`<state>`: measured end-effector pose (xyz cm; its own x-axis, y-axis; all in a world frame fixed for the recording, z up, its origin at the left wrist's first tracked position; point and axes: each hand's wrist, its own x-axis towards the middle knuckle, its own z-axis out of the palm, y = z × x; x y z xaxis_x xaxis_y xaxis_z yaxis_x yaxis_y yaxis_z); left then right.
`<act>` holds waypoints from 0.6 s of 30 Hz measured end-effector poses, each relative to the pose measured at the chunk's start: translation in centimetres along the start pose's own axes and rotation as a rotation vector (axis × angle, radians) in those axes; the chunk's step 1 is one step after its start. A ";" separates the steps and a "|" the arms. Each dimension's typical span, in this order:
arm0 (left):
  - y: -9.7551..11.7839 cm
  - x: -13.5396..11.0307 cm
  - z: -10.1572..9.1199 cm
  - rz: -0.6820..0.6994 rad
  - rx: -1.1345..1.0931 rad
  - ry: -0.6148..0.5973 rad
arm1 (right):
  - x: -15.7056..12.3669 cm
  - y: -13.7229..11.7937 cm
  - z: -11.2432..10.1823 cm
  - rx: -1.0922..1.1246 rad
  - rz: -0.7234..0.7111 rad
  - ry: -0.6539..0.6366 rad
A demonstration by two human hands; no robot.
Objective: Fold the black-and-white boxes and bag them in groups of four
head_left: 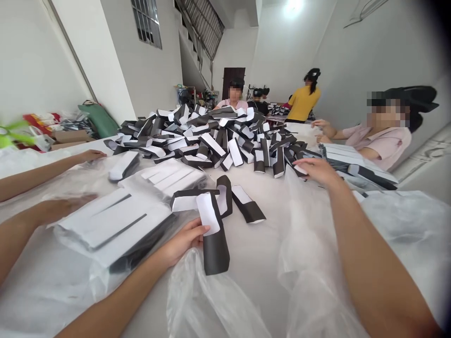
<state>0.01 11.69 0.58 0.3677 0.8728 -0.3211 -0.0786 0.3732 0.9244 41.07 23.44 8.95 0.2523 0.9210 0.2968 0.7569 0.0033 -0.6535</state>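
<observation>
My left hand (183, 241) is closed on a black-and-white folded card sleeve (213, 239), thumb on its white flap, just above a clear plastic bag (211, 305). My right hand (317, 171) reaches far forward to the near edge of a big pile of the same sleeves (218, 136). Its fingers curl over one sleeve (299, 169) at the pile's right edge. Three loose sleeves (225, 197) lie on the white table (257, 244) between my hands.
A co-worker's two hands (59, 206) come in from the left, resting on bagged stacks of sleeves (112, 230). Another person (380, 136) sits at the right with stacked sleeves (352, 162); others work at the far end. Loose plastic bags (310, 263) cover the near table.
</observation>
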 end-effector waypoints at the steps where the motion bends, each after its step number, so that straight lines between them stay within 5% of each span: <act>1: -0.1 0.0 0.0 0.002 -0.011 0.000 | -1.4 -2.2 -1.2 0.063 -0.036 -0.104; 4: -0.1 -0.1 0.0 -0.003 -0.032 0.003 | -5.8 -7.6 -4.0 0.356 -0.202 -0.520; 6: 0.0 -0.3 0.0 -0.006 -0.020 0.015 | -7.4 -9.2 -4.3 0.466 -0.299 -0.616; 9: 0.3 -0.5 0.3 -0.001 0.001 0.032 | -5.6 -7.9 -2.1 0.358 -0.321 -0.379; 13: 0.3 -0.5 0.3 -0.017 -0.035 0.014 | 0.5 -2.0 3.3 -0.054 -0.019 0.172; 18: 0.3 -0.2 0.0 -0.041 -0.008 0.011 | 3.4 5.9 7.5 -0.189 0.176 0.247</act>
<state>-0.12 11.63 0.88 0.3605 0.8599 -0.3614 -0.0706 0.4115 0.9087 41.90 29.48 0.88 0.5091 0.7791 0.3657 0.7813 -0.2401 -0.5762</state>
